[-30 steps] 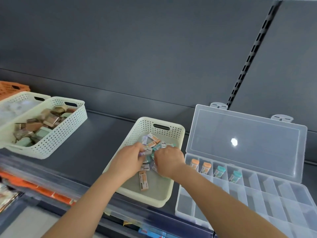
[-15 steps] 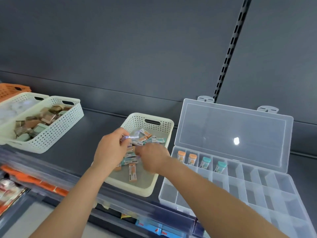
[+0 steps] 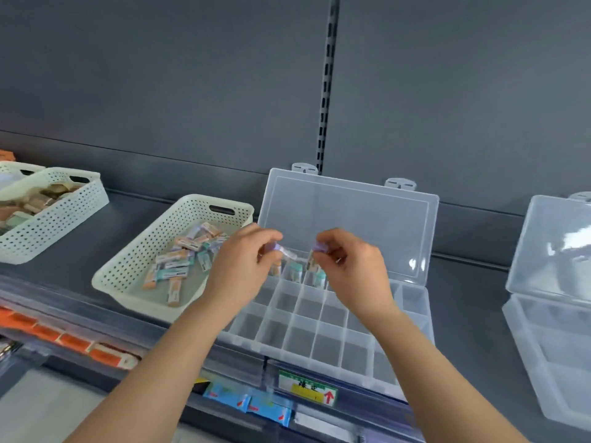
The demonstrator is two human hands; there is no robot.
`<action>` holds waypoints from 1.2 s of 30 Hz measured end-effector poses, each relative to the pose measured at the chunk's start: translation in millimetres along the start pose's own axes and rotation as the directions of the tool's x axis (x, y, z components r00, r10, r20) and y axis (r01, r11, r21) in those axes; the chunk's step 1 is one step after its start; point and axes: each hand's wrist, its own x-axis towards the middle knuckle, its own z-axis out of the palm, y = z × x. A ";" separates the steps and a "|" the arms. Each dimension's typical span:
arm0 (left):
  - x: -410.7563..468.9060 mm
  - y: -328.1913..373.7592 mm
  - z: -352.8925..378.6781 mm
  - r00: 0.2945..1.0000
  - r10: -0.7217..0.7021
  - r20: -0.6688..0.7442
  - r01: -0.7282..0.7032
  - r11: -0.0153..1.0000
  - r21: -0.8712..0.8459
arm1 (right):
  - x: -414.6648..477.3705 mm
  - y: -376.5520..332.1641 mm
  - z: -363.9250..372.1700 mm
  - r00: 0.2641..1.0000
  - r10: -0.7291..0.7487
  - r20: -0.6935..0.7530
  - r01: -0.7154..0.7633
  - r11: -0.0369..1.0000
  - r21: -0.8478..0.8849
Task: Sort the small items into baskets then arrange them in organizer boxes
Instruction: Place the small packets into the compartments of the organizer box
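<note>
A cream perforated basket (image 3: 134,266) on the grey shelf holds several small flat packets (image 3: 179,263) in orange, teal and purple. To its right lies a clear organizer box (image 3: 319,334) with its lid (image 3: 351,219) propped open and several small items standing in its back row (image 3: 295,271). My left hand (image 3: 243,266) pinches a purple packet (image 3: 281,249) above the box's back left cells. My right hand (image 3: 351,270) pinches another purple packet (image 3: 319,247) just right of it.
Two more cream baskets (image 3: 60,219) stand at the far left, one with brown and green items. A second clear organizer box (image 3: 550,330) stands open at the right edge. Price labels (image 3: 307,388) run along the shelf's front lip.
Both hands have lifted out of the basket and moved right over the organizer box, each now holding a purple packet. The view has shifted right, bringing the second box into sight.
</note>
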 end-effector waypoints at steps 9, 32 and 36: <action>23.8 48.5 74.4 0.949 0.149 0.277 -0.181 0.979 0.093 | -22.6 55.6 -41.0 0.994 0.100 -0.039 -0.107 0.962 -0.250; 26.4 38.6 97.3 0.866 0.216 0.452 -0.317 0.935 0.160 | -24.6 84.5 -26.6 0.993 0.100 0.068 -0.058 0.886 -0.460; 24.5 34.6 80.2 0.889 0.181 0.421 -0.272 0.948 0.167 | -21.0 78.4 -23.8 0.999 0.002 0.054 0.023 0.895 -0.446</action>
